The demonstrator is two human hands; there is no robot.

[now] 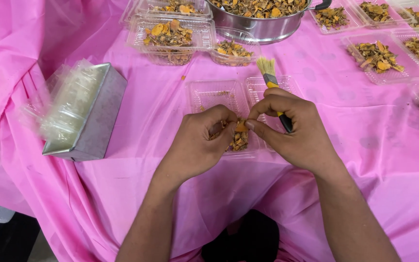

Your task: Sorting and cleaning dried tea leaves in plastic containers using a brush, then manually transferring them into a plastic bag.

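Note:
My left hand (197, 140) and my right hand (294, 128) meet over an open clear plastic clamshell box (204, 94) on the pink cloth. Both hands pinch an orange dried piece (241, 127) between their fingertips. Under them, in the box, lies a small heap of dried orange-brown pieces (240, 141). My right hand also grips a small paintbrush (268, 72) by its yellow-and-black handle, with the pale bristles pointing away from me.
A steel pot (263, 26) full of the dried pieces stands at the back. Filled clear boxes (170, 36) and trays (379, 58) surround it. A metal tin (98, 121) holding stacked clear plastic packs sits at the left. Pink cloth (364, 140) covers the table.

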